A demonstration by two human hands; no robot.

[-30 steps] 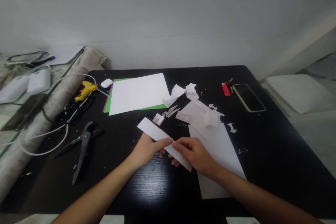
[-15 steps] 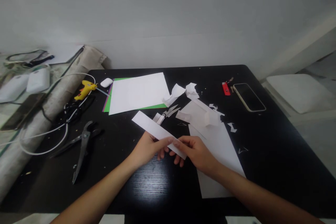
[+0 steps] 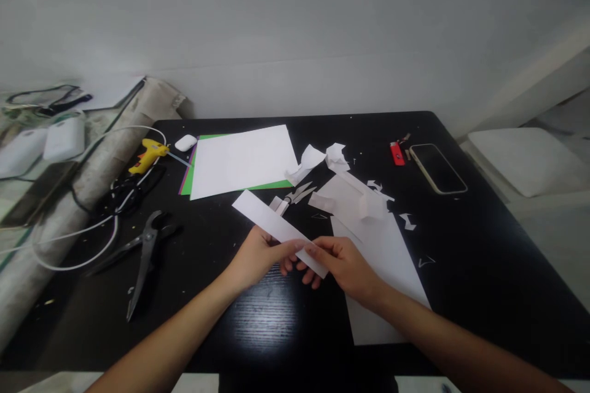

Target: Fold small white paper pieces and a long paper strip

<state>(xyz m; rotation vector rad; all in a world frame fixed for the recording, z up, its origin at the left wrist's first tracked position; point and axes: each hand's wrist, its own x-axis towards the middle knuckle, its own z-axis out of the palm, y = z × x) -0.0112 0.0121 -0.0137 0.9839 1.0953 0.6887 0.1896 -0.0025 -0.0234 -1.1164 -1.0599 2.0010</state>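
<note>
Both my hands hold one long white paper strip (image 3: pixel 267 219) above the black table (image 3: pixel 483 258). My left hand (image 3: pixel 258 256) pinches the strip near its middle, thumb on top. My right hand (image 3: pixel 343 265) pinches the strip's near right end, fingers curled under it. The strip's far end points up and left, towards small silver scissors (image 3: pixel 297 194). A large white sheet (image 3: pixel 387 258) lies under my right hand and forearm.
White paper on green and purple sheets (image 3: pixel 242 159) lies further back, with crumpled scraps (image 3: pixel 322 159) beside it. A yellow glue gun (image 3: pixel 147 155), white cable and large black shears (image 3: pixel 145 252) are at the left. A red lighter (image 3: pixel 396 153) and a phone (image 3: pixel 437 168) lie at the right.
The strip has slid up and to the left through my fingers, so my right hand now grips nearer its end. Both hands have shifted slightly away from me.
</note>
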